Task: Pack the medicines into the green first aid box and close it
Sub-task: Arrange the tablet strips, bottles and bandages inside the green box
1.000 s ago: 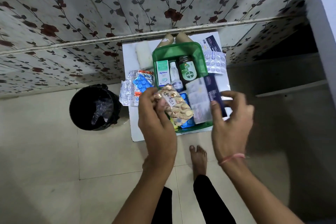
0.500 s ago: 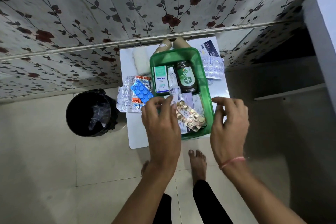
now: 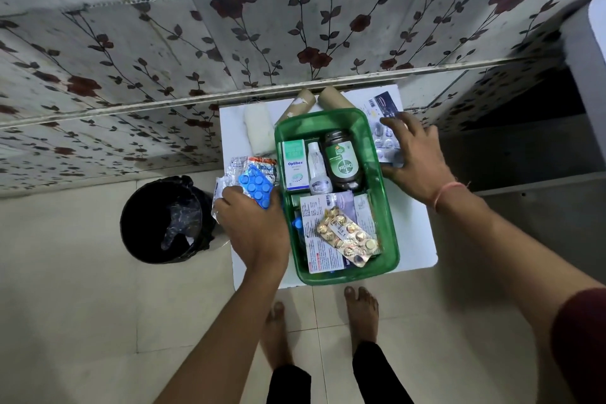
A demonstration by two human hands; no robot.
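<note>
Medicines were split three ways when you reached out: some already lay in the green first aid box (image 3: 377, 128), a heap of blister strips (image 3: 244, 174) sat on the white table (image 3: 416, 239) just left of it, and more strips (image 3: 385, 141) lay just right of it. Your left hand (image 3: 252, 226) had curled down over the near end of the left heap, touching the blue blister pack (image 3: 255, 187); whether it had closed on anything, I could not tell. Your right hand (image 3: 416, 158) was spread flat and wide on the right-hand strips, pressing rather than gripping. Those foil strips looked light, thin, bendy and slick, so I'd judge pinching them by an edge or scooping the stack would serve better than a flat palm. Inside, the Optibex carton (image 3: 295, 164), white bottle (image 3: 316, 171) and dark Dettol bottle (image 3: 342, 161) lay side by side, long axes pointing away from you, like the box itself. The gold strip (image 3: 347, 235) lay slantwise on leaflets at the near end. No lid showed anywhere.
</note>
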